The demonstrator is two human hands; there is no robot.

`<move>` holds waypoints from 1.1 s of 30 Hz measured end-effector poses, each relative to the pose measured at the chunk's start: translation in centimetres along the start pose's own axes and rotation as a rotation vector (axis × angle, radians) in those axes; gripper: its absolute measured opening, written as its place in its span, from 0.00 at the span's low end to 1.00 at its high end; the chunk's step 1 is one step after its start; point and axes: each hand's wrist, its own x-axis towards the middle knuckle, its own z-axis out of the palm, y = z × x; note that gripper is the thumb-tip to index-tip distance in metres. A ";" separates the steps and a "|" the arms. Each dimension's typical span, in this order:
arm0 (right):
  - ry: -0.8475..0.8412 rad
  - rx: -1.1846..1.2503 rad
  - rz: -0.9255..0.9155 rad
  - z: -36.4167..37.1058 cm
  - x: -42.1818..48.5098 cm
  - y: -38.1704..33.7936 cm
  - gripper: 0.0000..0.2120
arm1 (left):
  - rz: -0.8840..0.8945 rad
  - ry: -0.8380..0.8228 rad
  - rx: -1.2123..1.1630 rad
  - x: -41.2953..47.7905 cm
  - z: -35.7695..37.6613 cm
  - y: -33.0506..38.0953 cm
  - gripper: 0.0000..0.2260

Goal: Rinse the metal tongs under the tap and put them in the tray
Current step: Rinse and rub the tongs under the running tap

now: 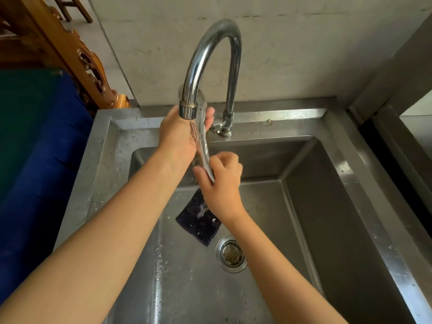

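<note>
While the tap [188, 110] runs, the left grip [178, 134] clasps the metal tongs [203, 146] (upper end) and the right grip [222, 183] pinches the lower end.

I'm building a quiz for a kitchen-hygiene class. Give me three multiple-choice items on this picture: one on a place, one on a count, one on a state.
1. Where does the dark pad lie? A on a shelf; B in the sink by the drain; C in a hand.
2. How many hands hold the tongs? A none; B one; C two.
3. The tap is: A running; B dry; C wrapped in cloth.

Answers:
1 B: it lies on the sink floor beside the drain.
2 C: the left hand holds the upper end and the right hand pinches the lower end.
3 A: a thin stream falls from it onto the tongs.
</note>
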 end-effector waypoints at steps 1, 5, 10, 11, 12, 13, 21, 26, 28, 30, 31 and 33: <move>-0.001 0.038 0.001 -0.1 -0.5 0.5 0.11 | -0.004 -0.015 -0.067 0.2 0.1 0.3 0.10; -0.160 0.392 0.147 0.1 -2.0 0.9 0.17 | 0.031 0.063 -0.090 0.1 0.3 1.0 0.14; -0.101 0.486 0.152 0.5 -0.7 1.0 0.23 | 0.102 -0.116 0.237 -4.6 -3.2 -3.8 0.05; -0.135 0.522 0.169 0.5 -0.5 1.1 0.24 | 0.097 -0.142 0.254 -4.8 -3.8 -4.1 0.04; -0.177 0.546 0.187 0.4 -0.6 1.3 0.24 | 0.097 -0.138 0.266 -4.5 -4.1 -3.9 0.04; -0.218 0.558 0.203 0.5 -0.9 1.4 0.24 | 0.096 -0.120 0.259 -4.0 -4.1 -3.4 0.03; -0.257 0.682 0.271 1.1 -5.5 2.1 0.24 | -0.009 -0.007 -0.029 -1.2 -0.9 -0.5 0.09; -0.207 0.671 0.343 1.9 -6.9 3.8 0.25 | -0.086 -0.314 0.013 -1.5 -2.9 -2.3 0.19; -0.204 0.647 0.364 2.4 -7.0 4.8 0.25 | -0.125 -0.356 0.030 -1.1 -4.0 -3.0 0.21; -0.209 0.641 0.395 2.9 -7.2 5.8 0.25 | -0.165 -0.337 0.035 -0.5 -4.9 -3.6 0.23; -0.213 0.637 0.411 3.2 -7.3 6.3 0.25 | -0.173 -0.315 0.044 -0.3 -5.3 -4.0 0.23; -0.218 0.621 0.444 3.7 -7.4 7.3 0.25 | -0.177 -0.263 0.068 0.1 -6.2 -5.0 0.21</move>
